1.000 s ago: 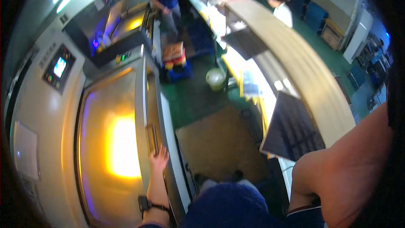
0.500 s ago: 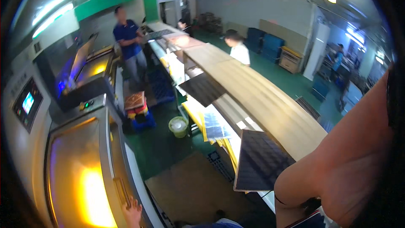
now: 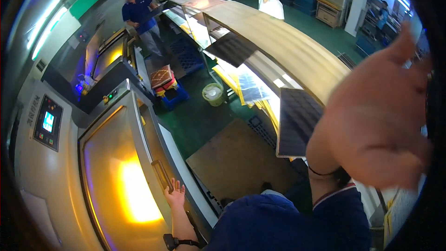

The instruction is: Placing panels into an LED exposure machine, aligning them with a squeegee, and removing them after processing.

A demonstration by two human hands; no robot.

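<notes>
Resting against the front edge of a large steel machine lid, the left hand lies flat with its fingers spread, holding nothing; its fingertips touch the lower end of a bronze-coloured handle fixed to that edge. A dark watch sits on the left wrist. The lid's polished top throws back a strong yellow glare.

The right hand is raised close to the camera, blurred and very large, palm open with the fingers loosely spread and nothing in its grasp. A thin dark band circles its wrist, above a blue sleeve with a light trim.

Below the person, a brown mat lies on the green floor. Just beside the right forearm, a dark square panel leans at the side of a long wooden-topped bench that runs away into the room, with lit shelves beneath it.

To the left of the lid, a small control screen is set into the machine's grey casing. Farther on, a pale green bucket stands on the floor near a blue crate stacked with red and patterned material. Beyond, 1 person in a blue shirt stands by a 2nd machine, and another in a white shirt stands behind the bench.
</notes>
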